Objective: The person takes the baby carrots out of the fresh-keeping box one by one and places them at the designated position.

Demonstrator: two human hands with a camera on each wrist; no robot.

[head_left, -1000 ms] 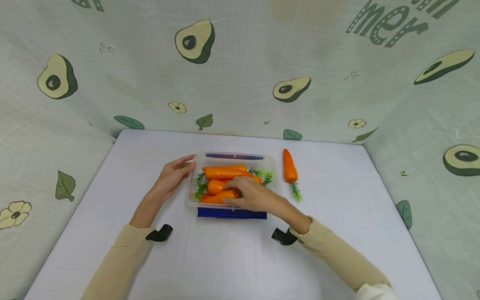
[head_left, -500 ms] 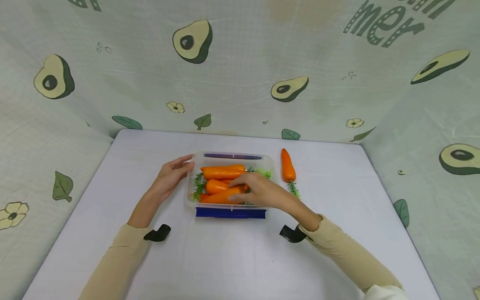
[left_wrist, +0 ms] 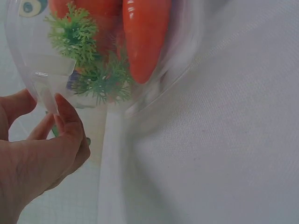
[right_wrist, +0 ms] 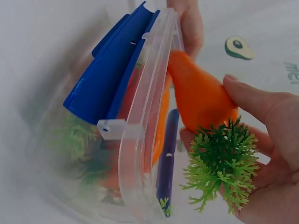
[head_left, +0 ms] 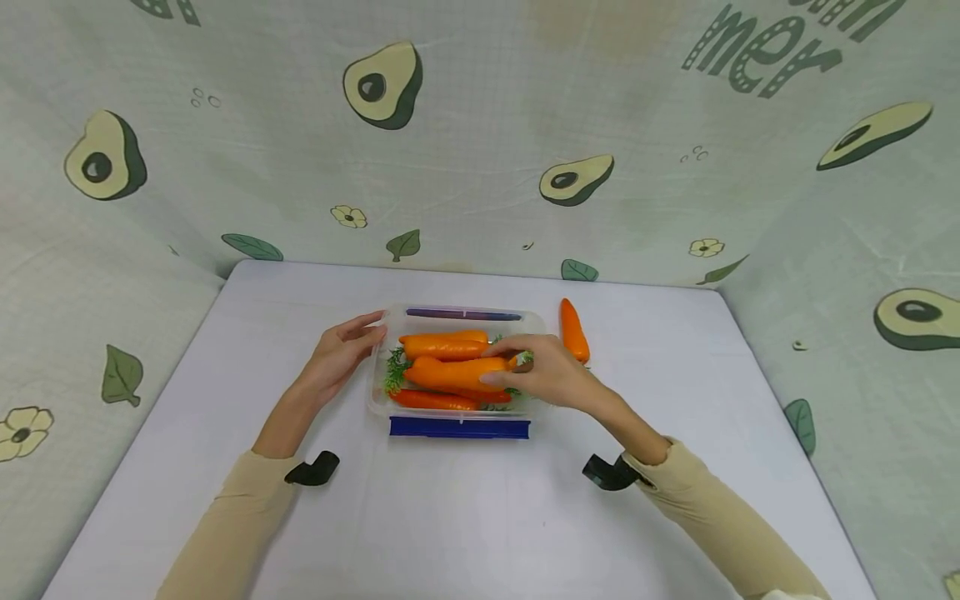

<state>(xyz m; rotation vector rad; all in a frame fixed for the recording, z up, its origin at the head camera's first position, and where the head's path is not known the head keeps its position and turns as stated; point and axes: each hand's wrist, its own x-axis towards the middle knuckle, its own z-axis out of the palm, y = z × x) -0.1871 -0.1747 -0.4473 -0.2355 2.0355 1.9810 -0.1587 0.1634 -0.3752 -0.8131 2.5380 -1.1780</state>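
Observation:
A clear plastic food container (head_left: 378, 403) with blue latch flaps (head_left: 459, 427) lies on the table, several carrots (head_left: 432, 400) with green tops inside. My right hand (head_left: 555, 371) grips one orange carrot (head_left: 453, 374) by its thick end, over the container. In the right wrist view, that carrot (right_wrist: 201, 93) is between thumb and fingers, its leafy top (right_wrist: 222, 161) hanging toward the palm and its tip by the rim. At the container's left side, my left hand (head_left: 343, 352) pinches a clear side flap (left_wrist: 46, 95) between thumb and fingers.
Another carrot (head_left: 573, 329) lies on the white table (head_left: 450, 517) to the right of the container, its leafy end mostly behind my right hand. A cloth printed with avocados (head_left: 382, 87) hangs behind the table and along both sides.
My right hand has lifted a carrot from among the others and shifted right and slightly away from me with it, uncovering a redder carrot at the near side. The left hand stays at the container.

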